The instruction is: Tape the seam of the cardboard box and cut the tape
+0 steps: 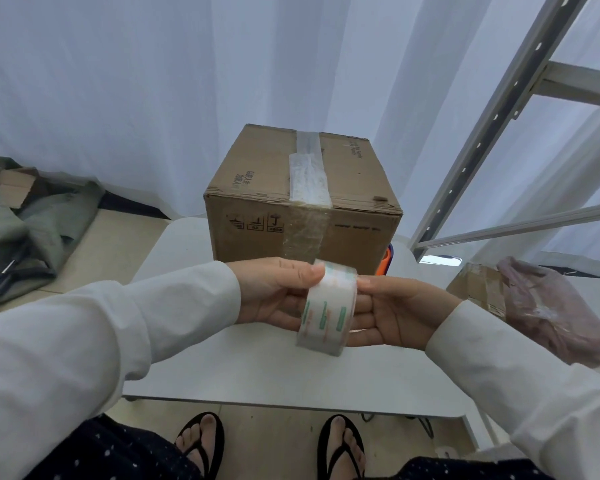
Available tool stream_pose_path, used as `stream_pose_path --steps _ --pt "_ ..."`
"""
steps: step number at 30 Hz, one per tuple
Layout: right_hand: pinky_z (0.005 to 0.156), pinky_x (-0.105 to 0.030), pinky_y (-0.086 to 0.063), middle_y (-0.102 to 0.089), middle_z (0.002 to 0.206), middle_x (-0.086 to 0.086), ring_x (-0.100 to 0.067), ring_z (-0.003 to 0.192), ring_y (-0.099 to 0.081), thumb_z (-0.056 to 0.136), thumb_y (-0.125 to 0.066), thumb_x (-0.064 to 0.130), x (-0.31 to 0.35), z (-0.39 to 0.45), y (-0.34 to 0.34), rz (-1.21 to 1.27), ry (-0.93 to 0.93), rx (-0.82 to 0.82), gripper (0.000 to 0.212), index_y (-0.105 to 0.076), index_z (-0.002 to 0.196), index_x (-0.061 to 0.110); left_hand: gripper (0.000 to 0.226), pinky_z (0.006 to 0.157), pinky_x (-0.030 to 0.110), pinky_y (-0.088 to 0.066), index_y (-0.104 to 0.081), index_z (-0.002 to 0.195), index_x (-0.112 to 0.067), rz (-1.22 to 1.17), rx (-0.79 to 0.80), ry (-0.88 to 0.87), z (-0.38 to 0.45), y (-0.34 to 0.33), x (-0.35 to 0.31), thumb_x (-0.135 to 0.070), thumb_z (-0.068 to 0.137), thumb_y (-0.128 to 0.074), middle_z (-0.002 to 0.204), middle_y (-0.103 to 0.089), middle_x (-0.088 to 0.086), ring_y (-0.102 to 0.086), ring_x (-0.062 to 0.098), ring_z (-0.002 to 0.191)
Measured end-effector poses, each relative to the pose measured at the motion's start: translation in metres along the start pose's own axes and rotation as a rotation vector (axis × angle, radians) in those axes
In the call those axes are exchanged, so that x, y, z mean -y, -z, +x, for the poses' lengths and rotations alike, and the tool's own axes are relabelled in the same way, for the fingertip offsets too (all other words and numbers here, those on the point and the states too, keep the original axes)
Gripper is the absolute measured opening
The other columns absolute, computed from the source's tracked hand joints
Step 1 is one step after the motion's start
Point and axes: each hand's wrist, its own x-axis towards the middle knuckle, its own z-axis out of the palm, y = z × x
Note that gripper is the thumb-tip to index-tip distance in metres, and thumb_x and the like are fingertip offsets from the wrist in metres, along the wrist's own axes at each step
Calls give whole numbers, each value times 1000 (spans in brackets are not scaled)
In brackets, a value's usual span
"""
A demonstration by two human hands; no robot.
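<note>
A: Where's the tape roll (328, 308)?
B: Held between both hands, just in front of the cardboard box (302, 199) on the white table (257, 372). Left hand (274, 292) pinches the roll's upper edge, thumb on top; right hand (392, 313) cups it from the other side, fingers flat together.
A: Key relation?
B: A clear strip (303, 237) runs from the roll straight up the box's near face onto the top seam, away from the person. Both hands equally near.
A: Cutter?
B: Something orange (388, 261) right of the box, can't identify. Cut not yet done, I'd say.
</note>
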Motion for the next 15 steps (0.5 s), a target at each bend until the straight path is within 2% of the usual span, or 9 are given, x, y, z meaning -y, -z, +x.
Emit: stream_pose_path --steps 3,5,7,9,10,12,13,14,15 --pt "79 -39 -57 -71 103 -13 -30 95 -68 47 -89 28 -3 -10 10 -20 61 58 62 -70 104 16 41 68 29 -59 -65 99 -16 -25 21 -49 9 -6 1 -39 67 -55 86 -74 3 -71 15 76" --pt "82 -37 -56 -71 104 -9 -27 98 -66 46 -89 31 -6 -17 14 -112 55 66 66 -67 107 17 45 67 26 -59 -64 100 -13 -38 -3 -64 21 -15 3 -42 67 -53 86 -72 4 -71 13 74" --pt "85 -36 -55 -70 104 -9 -26 99 -66 51 -85 25 -11 -20 23 -225 25 1 68 -60 113 13 43 63 22 -58 -63 100 -9 -45 -57 -64 33 -26 6 -42 74 -53 84 -71 5 -70 10 67" --pt "79 -34 -57 -70 97 -10 -24 90 -68 57 -73 18 -12 -25 37 -245 2 -144 56 -59 110 9 31 60 20 -57 -63 95 -10 61 -103 -60 42 -38 7 -37 87 -50 82 -69 5 -68 8 62" --pt "74 -34 -58 -69 94 -11 -23 85 -68 59 -67 16 -11 -29 46 -225 -5 -227 50 -59 108 8 27 63 22 -57 -64 93 -12 246 -128 -87 45 -40 6 -33 92 -47 83 -69 4 -68 9 64" --pt "66 -32 -56 -65 90 -12 -22 78 -66 66 -59 15 -7 -38 66 -257 -10 -416 34 -60 100 10 27 78 29 -55 -65 101 -15 902 -220 -243 46 -40 2 -28 96 -43 93 -69 2 -66 14 82" --pt "63 -28 -53 -63 87 -11 -20 75 -63 72 -59 16 -8 -41 77 -379 -18 -551 20 -61 92 12 28 83 33 -52 -64 108 -17 1226 -278 -381 47 -39 0 -27 96 -41 100 -69 0 -63 17 91" --pt "58 -22 -49 -59 81 -8 -18 71 -59 79 -59 16 -11 -44 87 -587 -49 -687 4 -60 83 15 29 84 35 -51 -63 111 -18 1417 -337 -552 46 -39 -2 -26 95 -40 104 -68 -1 -61 18 95" --pt "53 -17 -43 -55 75 -4 -16 67 -54 83 -58 17 -15 -46 96 -840 -79 -800 8 -56 75 18 30 81 37 -52 -63 110 -17 1482 -390 -723 44 -37 -7 -26 94 -40 103 -68 0 -60 20 96"
